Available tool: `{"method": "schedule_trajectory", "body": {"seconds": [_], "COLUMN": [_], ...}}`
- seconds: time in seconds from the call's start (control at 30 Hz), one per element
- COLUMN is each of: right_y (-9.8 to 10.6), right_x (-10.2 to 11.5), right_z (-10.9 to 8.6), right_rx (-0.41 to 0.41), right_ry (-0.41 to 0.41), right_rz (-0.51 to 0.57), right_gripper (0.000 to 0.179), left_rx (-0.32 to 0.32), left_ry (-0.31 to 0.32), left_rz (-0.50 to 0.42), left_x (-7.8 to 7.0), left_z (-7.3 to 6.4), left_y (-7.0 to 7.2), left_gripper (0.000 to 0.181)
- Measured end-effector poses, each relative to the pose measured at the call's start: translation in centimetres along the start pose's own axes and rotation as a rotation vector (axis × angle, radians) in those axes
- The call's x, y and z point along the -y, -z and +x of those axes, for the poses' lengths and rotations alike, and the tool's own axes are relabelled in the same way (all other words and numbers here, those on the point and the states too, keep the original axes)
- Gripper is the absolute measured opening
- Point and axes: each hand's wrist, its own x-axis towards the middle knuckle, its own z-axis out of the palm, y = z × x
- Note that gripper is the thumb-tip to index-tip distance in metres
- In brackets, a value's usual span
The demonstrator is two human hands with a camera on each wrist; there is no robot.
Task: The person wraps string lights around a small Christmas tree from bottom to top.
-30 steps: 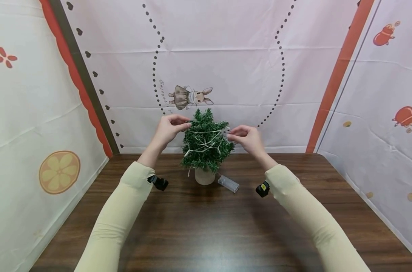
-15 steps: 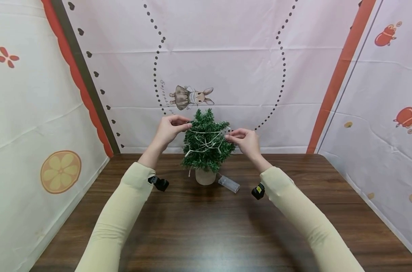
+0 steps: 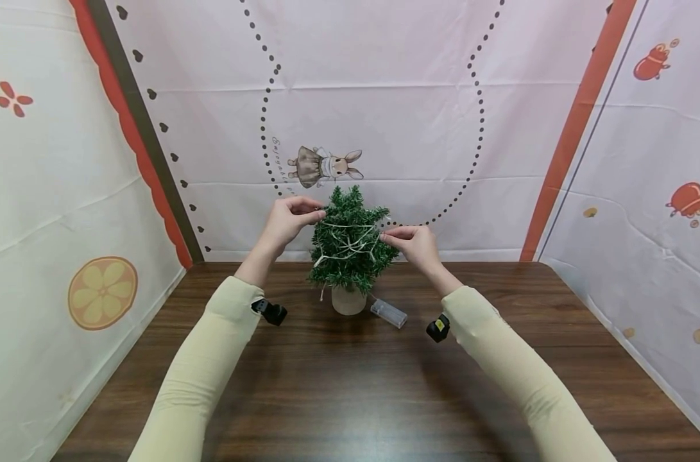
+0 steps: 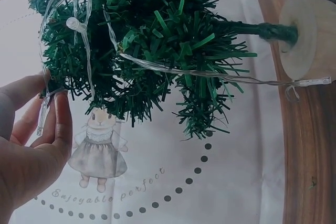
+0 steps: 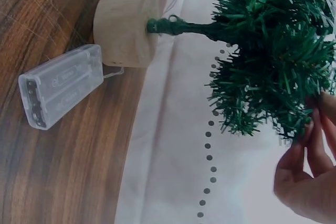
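Note:
A small artificial Christmas tree (image 3: 350,212) stands upright in a round wooden base (image 3: 348,301). A string of fairy lights (image 3: 350,226) on pale wire winds across its branches. At the tree's upper left, my left hand (image 3: 285,221) pinches the light string beside a branch tip; in the left wrist view a small bulb (image 4: 40,128) hangs between thumb and fingers. On the right side, my right hand (image 3: 419,247) pinches a branch tip (image 5: 299,121) with thumb and fingers. Whether wire is also between those fingertips I cannot tell.
A clear plastic battery box (image 3: 389,313) lies on the brown wooden table (image 3: 350,385), right of the base, with its wire leading to the tree. One wire end (image 4: 315,82) hangs beside the base. Printed cloth (image 3: 384,128) walls the back and both sides.
My right hand has moved slightly left and down, closer in to the tree's right side. My left hand and the tree stay in place.

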Motion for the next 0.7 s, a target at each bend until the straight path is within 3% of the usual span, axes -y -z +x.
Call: {"method": "schedule_trajectory", "body": {"seconds": [0.27, 0.5, 0.7], "right_y": [0.3, 0.7, 1.1], "right_x": [0.3, 0.7, 0.9], "right_z": [0.2, -0.1, -0.2], "right_rx": [0.072, 0.124, 0.122], "right_ry": [-0.113, -0.119, -0.11], "right_rz": [0.048, 0.001, -0.014], "right_gripper": [0.03, 0.027, 0.027], "left_rx": [-0.009, -0.006, -0.026], "left_ry": [-0.003, 0.009, -0.012], "left_rz": [-0.013, -0.012, -0.044], "left_x": [0.2, 0.4, 0.3], "left_z": [0.1, 0.0, 0.2], "left_y": [-0.1, -0.2, -0.4], "left_gripper": [0.028, 0.028, 0.027]}}
